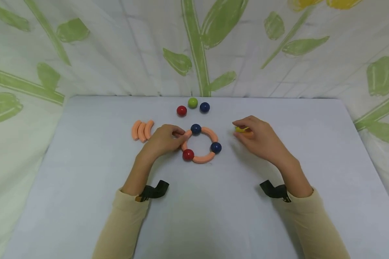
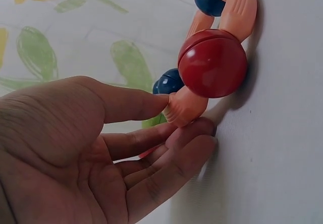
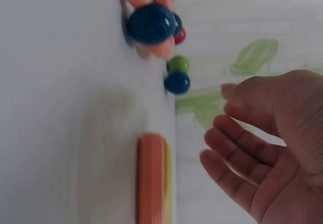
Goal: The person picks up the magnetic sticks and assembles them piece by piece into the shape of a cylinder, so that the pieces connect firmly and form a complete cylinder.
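Observation:
A ring of three orange curved pieces joined by two blue balls and one red ball lies on the table. My left hand pinches the ring's left orange curved piece between thumb and fingers, just beyond the red ball in the left wrist view. Right of the ring, my right hand is raised over the table with its fingers loosely bent and nothing between them. Close by it lie an orange rod and a yellow rod, both partly covered by this hand in the head view.
Behind the ring, a loose red ball, a green ball and a dark blue ball sit near the table's back edge. Three loose orange curved pieces lie left of the left hand. A leaf-painted curtain hangs behind the white table.

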